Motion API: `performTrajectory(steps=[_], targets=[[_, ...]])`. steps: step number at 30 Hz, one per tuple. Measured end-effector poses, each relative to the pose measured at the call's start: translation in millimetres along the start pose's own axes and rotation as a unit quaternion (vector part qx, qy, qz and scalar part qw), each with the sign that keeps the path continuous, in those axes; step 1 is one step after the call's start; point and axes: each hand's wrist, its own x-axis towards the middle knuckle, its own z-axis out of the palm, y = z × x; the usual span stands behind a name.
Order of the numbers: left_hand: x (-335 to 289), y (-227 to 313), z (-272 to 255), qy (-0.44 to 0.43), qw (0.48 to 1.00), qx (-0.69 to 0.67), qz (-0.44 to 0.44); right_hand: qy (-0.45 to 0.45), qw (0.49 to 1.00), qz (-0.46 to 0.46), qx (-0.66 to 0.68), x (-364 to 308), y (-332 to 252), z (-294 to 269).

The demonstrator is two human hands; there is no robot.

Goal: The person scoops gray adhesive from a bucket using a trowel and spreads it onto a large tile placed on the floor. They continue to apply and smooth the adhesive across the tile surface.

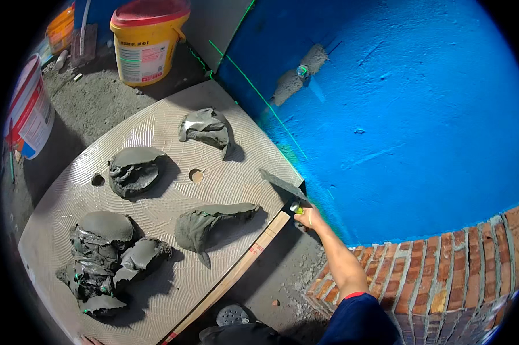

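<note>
My right hand point(309, 217) is closed round the yellow-green handle of a trowel point(282, 184). Its grey metal blade lies along the corner of a large slab point(161, 218), close to the blue wall. The slab's face carries a combed, ridged layer and two round holes. Several heaps of wet grey mortar sit on it: one near the far corner point(206, 129), one left of centre point(134, 171), one near the right edge point(213, 227) and a large one at lower left point(101, 253). Just a sliver of my left hand point(89, 341) shows at the slab's near edge, its fingers mostly cut off.
A blue-coated wall point(397, 126) rises on the right, with a pipe opening point(302, 71) and green laser lines. Below it runs a brick wall point(432, 276). A yellow bucket point(147, 49) and a white-and-red bucket point(34, 115) stand on the dusty floor. My shoe point(232, 315) is beside the slab.
</note>
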Motion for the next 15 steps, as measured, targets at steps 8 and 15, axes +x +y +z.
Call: performTrajectory(steps=[8, 15], targets=[[-6.0, 20.1, 2.9, -0.009, 1.000, 0.005, 0.017, 0.105, 0.994, -0.001, -0.022, 38.0, 70.2, 41.6], [-5.3, 12.5, 2.1, -0.004, 1.000, 0.025, 0.018, 0.055, 0.997, -0.016, -0.053, 16.5, 61.0, 52.6]])
